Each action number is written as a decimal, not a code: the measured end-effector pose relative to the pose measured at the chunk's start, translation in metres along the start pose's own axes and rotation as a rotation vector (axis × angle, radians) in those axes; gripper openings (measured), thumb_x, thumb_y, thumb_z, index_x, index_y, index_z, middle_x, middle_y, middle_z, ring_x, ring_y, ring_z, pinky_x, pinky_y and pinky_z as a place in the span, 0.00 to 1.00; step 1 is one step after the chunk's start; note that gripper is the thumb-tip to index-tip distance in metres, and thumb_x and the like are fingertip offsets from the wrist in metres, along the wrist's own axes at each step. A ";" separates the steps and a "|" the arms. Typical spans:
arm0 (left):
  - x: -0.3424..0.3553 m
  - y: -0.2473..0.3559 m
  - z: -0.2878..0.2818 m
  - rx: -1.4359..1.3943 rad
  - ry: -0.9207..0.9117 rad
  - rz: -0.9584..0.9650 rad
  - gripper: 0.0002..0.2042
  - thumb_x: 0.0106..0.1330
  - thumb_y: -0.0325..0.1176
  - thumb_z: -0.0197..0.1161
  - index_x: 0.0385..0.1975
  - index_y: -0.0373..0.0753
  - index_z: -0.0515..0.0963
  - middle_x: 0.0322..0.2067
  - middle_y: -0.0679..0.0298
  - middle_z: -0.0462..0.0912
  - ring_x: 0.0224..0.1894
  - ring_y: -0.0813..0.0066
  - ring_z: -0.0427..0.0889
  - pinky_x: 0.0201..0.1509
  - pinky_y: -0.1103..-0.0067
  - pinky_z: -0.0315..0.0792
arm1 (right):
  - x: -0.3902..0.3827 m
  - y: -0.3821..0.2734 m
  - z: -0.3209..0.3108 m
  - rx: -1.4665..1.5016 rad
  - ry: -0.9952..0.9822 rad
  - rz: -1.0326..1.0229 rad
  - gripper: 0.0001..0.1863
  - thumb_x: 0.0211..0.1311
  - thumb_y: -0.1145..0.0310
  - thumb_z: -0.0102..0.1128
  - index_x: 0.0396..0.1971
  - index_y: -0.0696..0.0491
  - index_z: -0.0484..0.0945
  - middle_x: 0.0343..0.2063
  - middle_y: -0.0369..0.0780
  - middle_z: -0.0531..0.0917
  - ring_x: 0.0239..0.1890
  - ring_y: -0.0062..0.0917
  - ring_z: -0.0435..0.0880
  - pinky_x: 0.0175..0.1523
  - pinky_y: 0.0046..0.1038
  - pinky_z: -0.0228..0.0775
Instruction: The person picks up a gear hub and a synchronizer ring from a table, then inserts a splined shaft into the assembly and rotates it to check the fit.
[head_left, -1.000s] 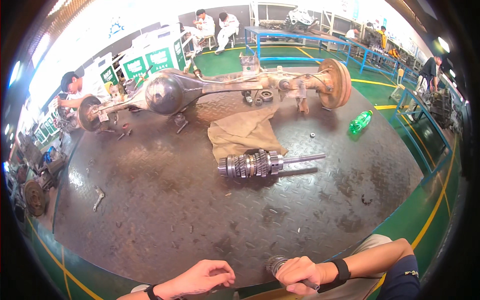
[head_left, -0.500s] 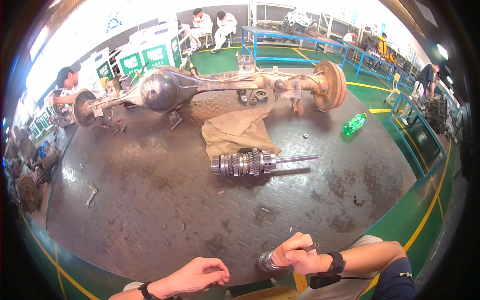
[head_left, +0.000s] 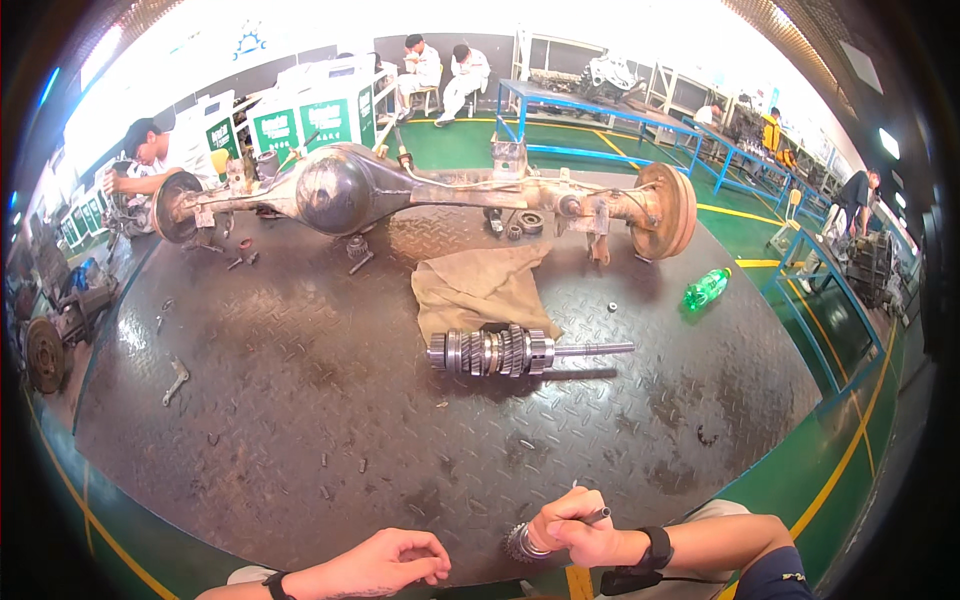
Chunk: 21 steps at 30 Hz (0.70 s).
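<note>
Geared shaft (head_left: 519, 543) is at the near edge of the table, its toothed end poking out to the left of your right hand (head_left: 572, 530), which is closed firmly around it, a thin tip showing above the fist. Your left hand (head_left: 405, 560) is well apart from it at the same edge, fingers loosely curled with a gap inside them. Largest is the dark steel-plate table (head_left: 600, 440), its right edge slanting away from you. A rusty vehicle axle (head_left: 440, 192) stretches along the far side, bounding your reach there. Nearer, a brown cloth (head_left: 478, 290) lies rumpled, with a gear cluster (head_left: 492, 352) lying sideways against its near edge; a broad stretch of plate separates both from your hands. Toward the right edge lies a green bottle (head_left: 706, 290). Smaller still are a metal lever (head_left: 176, 383) toward the left edge, a dark curved piece (head_left: 707, 436) at right, and a small nut-like part (head_left: 612, 307) between cloth and bottle.
</note>
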<state>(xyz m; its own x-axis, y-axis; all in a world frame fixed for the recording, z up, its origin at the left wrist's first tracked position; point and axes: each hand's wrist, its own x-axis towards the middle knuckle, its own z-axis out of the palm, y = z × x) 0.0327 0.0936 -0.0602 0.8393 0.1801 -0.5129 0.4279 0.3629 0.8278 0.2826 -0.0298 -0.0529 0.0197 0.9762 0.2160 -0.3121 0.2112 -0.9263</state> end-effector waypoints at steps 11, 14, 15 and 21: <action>-0.009 0.017 0.013 0.062 0.123 0.122 0.05 0.68 0.29 0.56 0.33 0.35 0.77 0.27 0.67 0.80 0.31 0.82 0.77 0.37 0.83 0.73 | -0.004 0.003 0.000 -0.133 -0.117 -0.155 0.16 0.58 0.82 0.45 0.11 0.61 0.59 0.11 0.39 0.62 0.15 0.25 0.58 0.22 0.27 0.54; -0.010 0.019 0.013 0.060 0.135 0.118 0.05 0.68 0.28 0.57 0.33 0.35 0.77 0.27 0.67 0.80 0.30 0.82 0.77 0.37 0.83 0.73 | -0.005 0.004 0.002 -0.221 -0.113 -0.216 0.17 0.59 0.81 0.46 0.11 0.60 0.59 0.10 0.40 0.62 0.14 0.26 0.59 0.21 0.27 0.56; -0.011 0.019 0.013 0.063 0.137 0.115 0.05 0.68 0.28 0.57 0.33 0.35 0.77 0.27 0.67 0.81 0.30 0.82 0.77 0.37 0.83 0.73 | -0.006 0.004 0.003 -0.267 -0.123 -0.260 0.17 0.59 0.81 0.46 0.11 0.60 0.59 0.10 0.41 0.63 0.13 0.28 0.61 0.20 0.28 0.56; -0.016 0.018 0.015 0.033 0.153 0.105 0.05 0.67 0.28 0.57 0.33 0.35 0.78 0.27 0.67 0.81 0.30 0.82 0.77 0.37 0.83 0.73 | -0.012 0.002 0.003 -0.437 -0.196 -0.332 0.18 0.64 0.71 0.53 0.14 0.60 0.68 0.12 0.43 0.69 0.12 0.37 0.69 0.20 0.31 0.60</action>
<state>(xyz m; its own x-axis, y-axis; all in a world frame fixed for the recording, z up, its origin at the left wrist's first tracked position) 0.0321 0.0831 -0.0337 0.8204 0.3534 -0.4494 0.3533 0.3046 0.8845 0.2784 -0.0413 -0.0567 -0.1399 0.8354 0.5315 0.1019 0.5461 -0.8315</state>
